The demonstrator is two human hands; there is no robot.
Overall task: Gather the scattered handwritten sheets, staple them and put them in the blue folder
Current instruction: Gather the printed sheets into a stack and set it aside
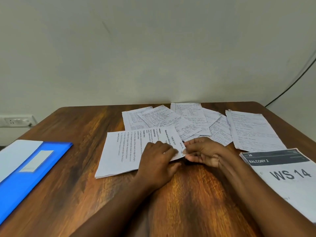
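Note:
Several handwritten sheets (188, 122) lie fanned out across the far middle of the wooden table (196, 194), with one larger sheet (253, 130) to the right. In front of them lies a printed task sheet stack (123, 151). My left hand (159, 163) rests on its right part, fingers curled at the paper's edge. My right hand (203, 151) pinches the near right corner of that printed stack. The blue folder (32, 170) lies shut at the left edge of the table, a white label on its cover. No stapler is visible.
A printed stack reading "BALCONY 2 / WS 14" (289, 177) lies at the right front. A wall socket (15, 120) sits at the far left, and a dark cable (294, 82) runs down the wall at the right. The table butts against the pale wall.

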